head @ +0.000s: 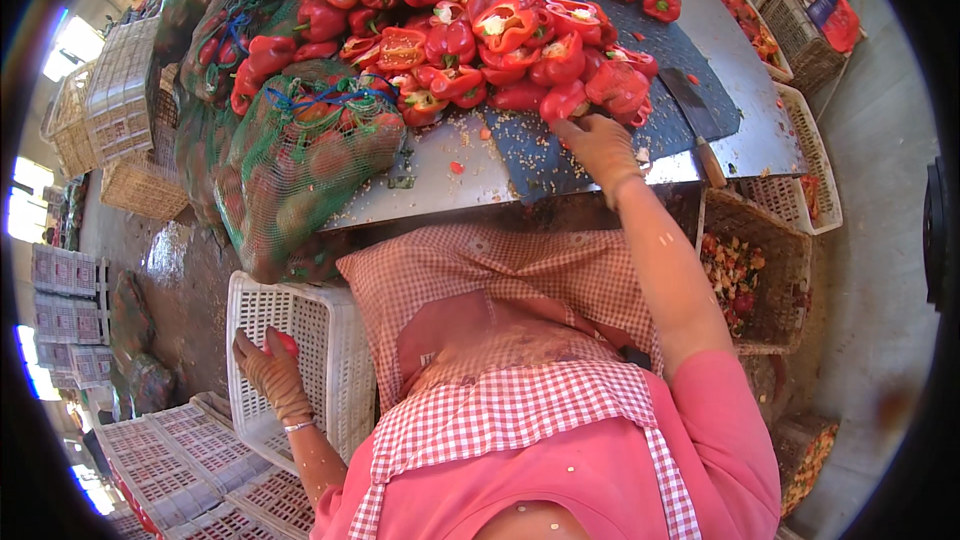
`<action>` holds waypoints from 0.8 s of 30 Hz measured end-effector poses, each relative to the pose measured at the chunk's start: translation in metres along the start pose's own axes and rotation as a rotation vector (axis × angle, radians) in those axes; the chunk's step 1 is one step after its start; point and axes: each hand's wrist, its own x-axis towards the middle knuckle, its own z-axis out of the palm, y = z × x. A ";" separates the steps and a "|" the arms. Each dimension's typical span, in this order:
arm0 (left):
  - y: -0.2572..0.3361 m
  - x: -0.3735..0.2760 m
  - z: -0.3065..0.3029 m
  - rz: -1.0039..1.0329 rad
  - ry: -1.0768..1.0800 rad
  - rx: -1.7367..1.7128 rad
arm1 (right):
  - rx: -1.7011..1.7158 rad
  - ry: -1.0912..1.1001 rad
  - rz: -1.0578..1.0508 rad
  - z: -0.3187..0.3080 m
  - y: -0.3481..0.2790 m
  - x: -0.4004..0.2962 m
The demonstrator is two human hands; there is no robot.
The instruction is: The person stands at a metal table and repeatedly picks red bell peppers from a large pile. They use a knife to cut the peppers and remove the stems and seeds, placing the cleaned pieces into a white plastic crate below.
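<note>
A large heap of red bell peppers, whole ones at the back and cut ones in front, lies on a metal table and a blue mat. My gloved right hand touches a pepper at the heap's front edge; its grip is partly hidden. My gloved left hand holds a red pepper piece over a white plastic crate at my left. A cleaver with a wooden handle lies on the mat, right of my right hand. Seeds are scattered about the mat.
Green mesh sacks of peppers lean over the table's left edge. A crate of scraps stands below the right edge, with a white crate behind it. Stacked crates stand at the lower left, others at the upper left.
</note>
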 end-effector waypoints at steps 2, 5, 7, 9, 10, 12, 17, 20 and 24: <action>0.008 0.000 0.015 0.090 0.023 -0.038 | -0.044 0.077 -0.006 0.030 -0.006 0.019; 0.062 0.011 0.020 0.265 -0.027 -0.333 | -0.023 0.076 0.031 0.039 -0.026 0.015; 0.122 0.019 0.009 0.124 -0.291 -0.762 | 0.048 -0.002 -0.082 0.025 -0.042 -0.007; 0.167 0.027 0.020 0.072 -0.618 -1.064 | 0.027 0.092 -0.347 0.036 -0.036 -0.026; 0.194 0.026 0.023 -0.004 -0.736 -1.188 | 0.004 0.104 -0.435 0.037 -0.039 -0.038; 0.244 0.023 0.021 -0.115 -0.958 -1.371 | -0.009 0.093 -0.587 0.034 -0.050 -0.063; 0.303 0.013 0.050 -0.148 -1.303 -1.700 | 0.080 -0.180 -0.756 0.054 -0.044 -0.084; 0.303 0.005 0.072 -0.349 -1.387 -1.787 | 0.267 -0.296 -0.694 0.043 -0.042 -0.087; 0.306 -0.003 0.077 -0.551 -1.355 -1.946 | 0.209 -0.065 -0.658 0.032 -0.038 -0.080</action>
